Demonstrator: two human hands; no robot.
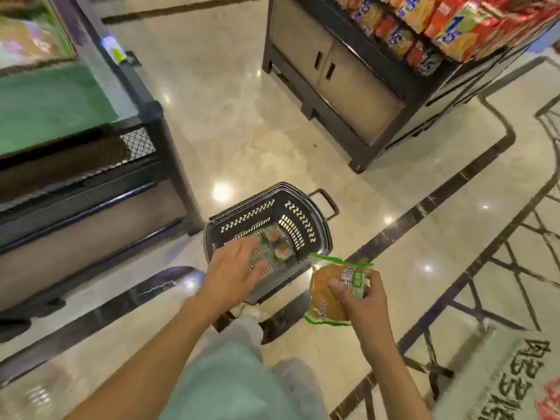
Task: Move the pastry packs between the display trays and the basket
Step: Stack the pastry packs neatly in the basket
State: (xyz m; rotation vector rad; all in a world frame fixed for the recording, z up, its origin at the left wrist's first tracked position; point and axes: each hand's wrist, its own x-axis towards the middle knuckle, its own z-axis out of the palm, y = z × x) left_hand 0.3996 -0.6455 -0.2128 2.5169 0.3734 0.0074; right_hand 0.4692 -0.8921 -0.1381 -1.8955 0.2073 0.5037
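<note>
Retail shop, supermarket aisle. Display stand [348,95] at 1 o'clock stacked with bagged snacks [439,22]; another display unit [91,153] at 10 o'clock with a shelf price tag [116,53]. Black plastic shopping basket [315,234] on polished marble-tile floor [230,122] at centre.

Count on inspection: one black basket [315,234] on the floor. Pastry packs in view: two, namely one pack in the basket [277,242], showing two brown pastries through its wrap, and one round pastry pack [328,291] outside it. Hands: two, a left hand [231,275] and a right hand [362,294]. Display stands: two, one left stand [91,165] and one far stand [348,86]. Snack bags [439,22] on the far stand: too many and too blurred to count.
</note>
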